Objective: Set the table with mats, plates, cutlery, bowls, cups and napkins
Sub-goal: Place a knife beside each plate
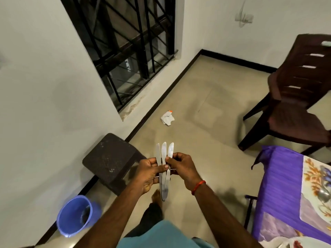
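Three knives (164, 153) are held in the air over the floor (206, 104), blades fanned away from the person and handles bunched together, well apart from the table (279, 185) at the right. The left hand (149, 175) grasps the bunch from the left, fingers curled behind it and thumb laid across the front. The right hand (182, 168) pinches the knives from the right between thumb and forefinger (a red thread (198, 187) circles that wrist). The table wears a purple cloth, and a flowered mat (315, 181) lies on it near its left edge. Open floor lies between the hands and that edge, where a thin dark leg (249, 210) stands close against the cloth. A dark stool (109, 161) sits just left of the hands by the wall, with a blue bucket (75, 215) nearer the person. A crumpled paper (167, 118) lies farther off, and a brown chair (295, 97) stands beyond the table's far corner.
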